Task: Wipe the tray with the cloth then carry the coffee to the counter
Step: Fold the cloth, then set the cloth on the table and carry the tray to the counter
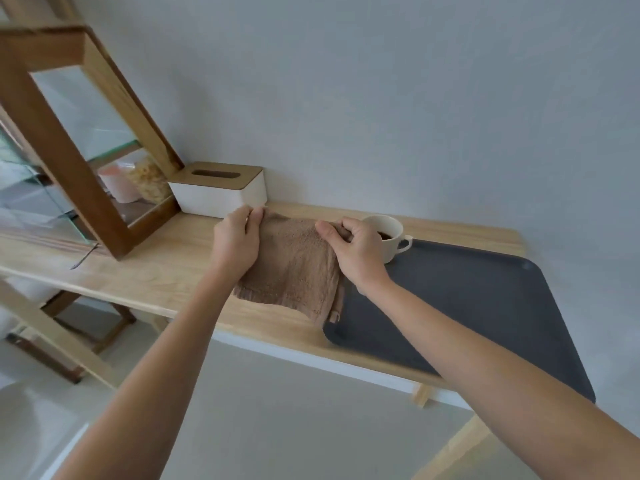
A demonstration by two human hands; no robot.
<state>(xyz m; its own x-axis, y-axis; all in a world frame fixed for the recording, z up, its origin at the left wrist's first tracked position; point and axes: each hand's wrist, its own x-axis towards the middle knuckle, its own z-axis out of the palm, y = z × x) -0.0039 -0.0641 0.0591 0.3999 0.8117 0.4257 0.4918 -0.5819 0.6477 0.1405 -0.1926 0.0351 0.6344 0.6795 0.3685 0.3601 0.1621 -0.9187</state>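
Note:
A brown terry cloth (pixel 294 268) hangs spread between my two hands above the wooden table (pixel 166 271). My left hand (pixel 237 240) pinches its far left corner and my right hand (pixel 358 251) pinches its far right corner. The cloth's lower edge droops over the left end of a dark grey tray (pixel 485 306), which lies flat on the right part of the table and overhangs its front edge. A white cup of dark coffee (pixel 389 235) stands on the tray's far left corner, just behind my right hand, handle pointing right.
A white tissue box with a wooden lid (pixel 220 190) sits against the wall behind my left hand. A wood-framed glass cabinet (pixel 79 161) with jars inside stands at the left. The grey wall runs along the table's back; floor lies below its front edge.

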